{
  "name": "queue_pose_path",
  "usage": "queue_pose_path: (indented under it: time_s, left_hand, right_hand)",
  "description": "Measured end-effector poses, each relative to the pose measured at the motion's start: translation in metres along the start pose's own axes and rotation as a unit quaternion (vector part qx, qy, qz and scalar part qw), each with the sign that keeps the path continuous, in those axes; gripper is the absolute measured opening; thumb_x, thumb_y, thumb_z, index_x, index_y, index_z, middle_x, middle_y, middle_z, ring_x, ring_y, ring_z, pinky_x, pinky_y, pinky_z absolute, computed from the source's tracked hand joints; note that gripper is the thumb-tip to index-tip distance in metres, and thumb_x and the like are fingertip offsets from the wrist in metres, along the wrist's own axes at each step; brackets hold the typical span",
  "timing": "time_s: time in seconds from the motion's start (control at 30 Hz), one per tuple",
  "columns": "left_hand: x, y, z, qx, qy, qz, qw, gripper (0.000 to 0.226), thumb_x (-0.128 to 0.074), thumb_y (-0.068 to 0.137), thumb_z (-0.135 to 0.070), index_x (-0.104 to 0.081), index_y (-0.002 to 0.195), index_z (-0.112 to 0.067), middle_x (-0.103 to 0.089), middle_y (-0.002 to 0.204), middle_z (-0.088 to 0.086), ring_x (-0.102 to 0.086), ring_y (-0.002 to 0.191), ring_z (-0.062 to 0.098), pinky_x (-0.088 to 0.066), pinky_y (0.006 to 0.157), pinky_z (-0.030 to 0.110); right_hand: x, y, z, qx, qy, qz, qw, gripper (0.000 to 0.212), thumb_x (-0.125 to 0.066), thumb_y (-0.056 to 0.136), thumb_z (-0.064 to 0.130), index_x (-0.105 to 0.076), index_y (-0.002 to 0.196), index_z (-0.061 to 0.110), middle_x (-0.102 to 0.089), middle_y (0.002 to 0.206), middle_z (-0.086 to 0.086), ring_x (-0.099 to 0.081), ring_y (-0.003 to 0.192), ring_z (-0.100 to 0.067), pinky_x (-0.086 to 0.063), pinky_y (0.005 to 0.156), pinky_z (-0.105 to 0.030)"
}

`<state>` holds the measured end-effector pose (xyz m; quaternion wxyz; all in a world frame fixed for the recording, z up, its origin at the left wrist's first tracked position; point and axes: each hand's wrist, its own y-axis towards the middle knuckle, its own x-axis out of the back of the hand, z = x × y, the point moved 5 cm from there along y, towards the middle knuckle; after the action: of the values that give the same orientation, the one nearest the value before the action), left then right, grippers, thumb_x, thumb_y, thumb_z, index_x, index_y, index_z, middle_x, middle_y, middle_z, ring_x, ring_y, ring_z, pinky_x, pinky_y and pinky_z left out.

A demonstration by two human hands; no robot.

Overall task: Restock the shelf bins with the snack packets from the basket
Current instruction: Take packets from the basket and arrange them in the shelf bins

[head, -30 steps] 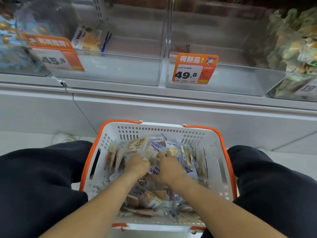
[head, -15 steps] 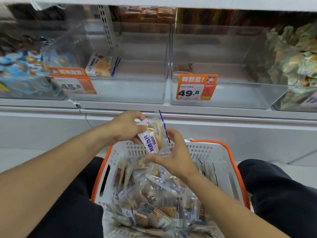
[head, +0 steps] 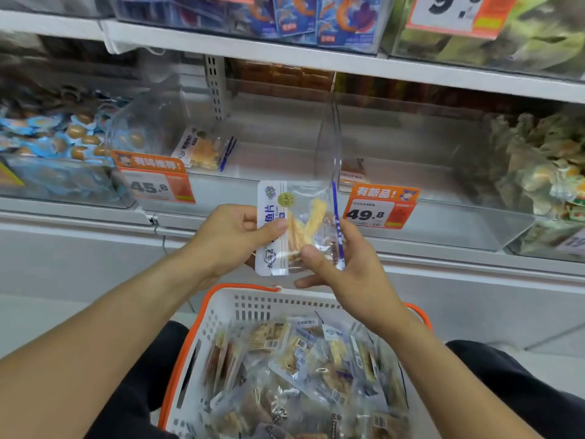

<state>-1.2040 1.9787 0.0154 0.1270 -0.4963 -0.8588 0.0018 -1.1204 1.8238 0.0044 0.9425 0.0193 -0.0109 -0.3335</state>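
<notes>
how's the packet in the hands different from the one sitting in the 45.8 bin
The held packet is upright, gripped by the left hand and right hand; the bin packet leans tilted, untouched. The held one is in front of the shelf; the other lies inside its bin. Both are clear with yellowish pieces and blue edging.

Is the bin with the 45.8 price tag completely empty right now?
No, one snack packet lies inside the clear bin behind the 45.8 price tag.

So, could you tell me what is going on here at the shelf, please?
A person is restocking snacks. Both the left hand and the right hand hold one clear fish-fillet packet up in front of the bins. The 45.8 bin holds a single matching packet. The white basket below is full of packets.
</notes>
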Motion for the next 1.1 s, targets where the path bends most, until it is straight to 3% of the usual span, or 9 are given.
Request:
queue_pose_path:
  time_s: [0.13,0.3,0.4,0.53,0.7,0.77,0.87,0.93,1.1]
  left_hand:
    - [0.026,0.01,-0.022,-0.089,0.05,-0.111,0.989,0.033,-0.067,0.09,-0.042,-0.071,0.102,-0.011,-0.076,0.084,0.006,-0.074,0.076,0.021,-0.059,0.065,0.033]
    - [0.089,0.011,-0.041,-0.242,0.249,-0.296,0.89,0.024,-0.053,0.099,-0.035,-0.061,0.111,-0.016,-0.063,0.101,-0.002,-0.059,0.096,0.017,-0.052,0.081,0.04]
    - [0.132,0.018,-0.026,-0.183,0.413,-0.326,0.83,0.037,-0.054,0.09,-0.033,-0.058,0.123,-0.015,-0.055,0.118,0.011,-0.045,0.117,0.032,-0.036,0.099,0.048]
    - [0.149,0.022,-0.003,-0.12,0.497,-0.298,0.806,0.04,-0.071,0.083,-0.034,-0.058,0.119,-0.022,-0.051,0.12,0.007,-0.034,0.126,0.027,-0.013,0.114,0.05]
    - [0.149,0.023,0.006,-0.168,0.505,-0.333,0.778,0.034,-0.079,0.078,-0.023,-0.06,0.105,-0.015,-0.055,0.102,0.008,-0.046,0.107,0.034,-0.033,0.103,0.054]
    - [0.148,0.023,0.006,-0.18,0.501,-0.339,0.776,0.032,-0.077,0.078,-0.024,-0.059,0.104,-0.015,-0.054,0.101,0.007,-0.046,0.105,0.033,-0.036,0.1,0.054]
    - [0.149,0.024,0.007,-0.185,0.49,-0.343,0.78,0.033,-0.078,0.078,-0.023,-0.059,0.104,-0.015,-0.054,0.101,0.006,-0.046,0.105,0.031,-0.037,0.099,0.052]
    - [0.149,0.025,0.008,-0.184,0.486,-0.348,0.78,0.032,-0.078,0.077,-0.022,-0.059,0.102,-0.015,-0.053,0.098,0.004,-0.045,0.103,0.03,-0.037,0.097,0.051]
    - [0.15,0.025,0.008,-0.189,0.483,-0.371,0.77,0.032,-0.081,0.075,-0.02,-0.058,0.097,-0.015,-0.05,0.091,0.003,-0.043,0.096,0.028,-0.037,0.089,0.048]
  right_hand:
    - [-0.01,0.019,0.038,0.044,-0.118,-0.02,0.992,0.08,-0.076,0.086,0.007,-0.031,0.148,0.031,-0.071,0.111,0.002,-0.074,0.088,-0.02,-0.062,0.074,-0.034]
    - [-0.034,0.083,0.07,0.02,-0.1,-0.036,0.994,0.059,-0.072,0.085,-0.006,-0.044,0.13,0.019,-0.066,0.11,-0.002,-0.074,0.083,-0.021,-0.062,0.068,-0.03]
    - [-0.055,0.145,0.062,-0.06,-0.055,-0.018,0.997,0.049,-0.069,0.082,-0.015,-0.046,0.122,0.003,-0.065,0.107,-0.02,-0.071,0.074,-0.025,-0.063,0.066,-0.035]
    - [-0.088,0.222,0.029,-0.139,-0.096,0.007,0.986,0.054,-0.074,0.079,-0.014,-0.049,0.126,-0.011,-0.067,0.099,-0.026,-0.071,0.068,-0.028,-0.062,0.064,-0.036]
    - [-0.128,0.269,-0.002,-0.14,-0.234,0.076,0.959,0.043,-0.076,0.072,-0.018,-0.066,0.111,-0.003,-0.07,0.108,-0.016,-0.07,0.093,-0.027,-0.06,0.085,-0.04]
    - [-0.137,0.285,-0.01,-0.134,-0.281,0.081,0.947,0.043,-0.081,0.07,-0.011,-0.067,0.108,0.0,-0.072,0.107,-0.013,-0.071,0.091,-0.024,-0.06,0.085,-0.037]
    - [-0.145,0.297,-0.008,-0.088,-0.451,0.1,0.883,0.026,-0.083,0.079,0.02,-0.061,0.089,0.011,-0.067,0.075,0.0,-0.065,0.064,-0.01,-0.052,0.053,-0.013]
    - [-0.15,0.299,-0.005,-0.041,-0.533,0.102,0.839,0.029,-0.074,0.087,0.037,-0.057,0.09,0.015,-0.061,0.072,0.002,-0.056,0.058,-0.008,-0.04,0.042,-0.016]
    - [-0.158,0.306,-0.009,-0.025,-0.566,0.112,0.816,0.046,-0.055,0.095,0.056,-0.064,0.112,0.014,-0.06,0.093,-0.004,-0.058,0.081,-0.022,-0.044,0.07,-0.028]
